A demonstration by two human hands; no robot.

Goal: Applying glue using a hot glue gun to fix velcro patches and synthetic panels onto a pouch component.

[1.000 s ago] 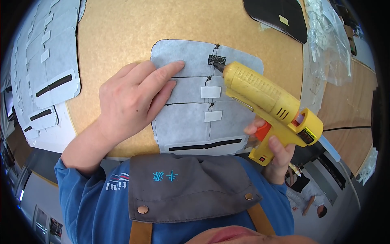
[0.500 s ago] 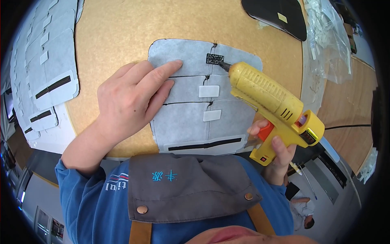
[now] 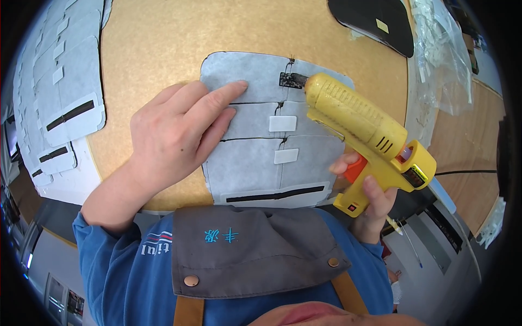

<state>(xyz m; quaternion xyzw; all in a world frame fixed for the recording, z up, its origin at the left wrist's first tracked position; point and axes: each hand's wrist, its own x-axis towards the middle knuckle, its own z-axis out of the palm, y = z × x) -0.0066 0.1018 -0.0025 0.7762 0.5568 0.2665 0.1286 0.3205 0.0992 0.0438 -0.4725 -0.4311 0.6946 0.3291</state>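
Observation:
A grey, soft-looking panel [image 3: 244,163] with rounded corners lies on the table before me, crossed by dark seam lines. My left hand [image 3: 176,127] rests on its left side, index finger stretched out and the other fingers partly bent, holding nothing. A yellow hot glue gun [image 3: 356,117] is in my right hand [image 3: 377,202], a finger at its orange trigger. Its dark nozzle is at the black rectangular patch [image 3: 290,80] near the panel's far edge; the patch looks shiny and speckled. Nearer me are two white tabs [image 3: 283,123] and a long black strip [image 3: 274,194].
Similar grey panels [image 3: 65,103] overlap at the table's left. A black rounded piece [image 3: 370,22] with a small yellowish label lies at the far right, beside a clear plastic bag [image 3: 440,54]. A black cable [image 3: 467,171] runs off to the right of the glue gun.
The glue gun has shifted slightly away from me, its nozzle now further over the black patch. My left hand keeps its place. A person in the lower right background is now mostly out of sight.

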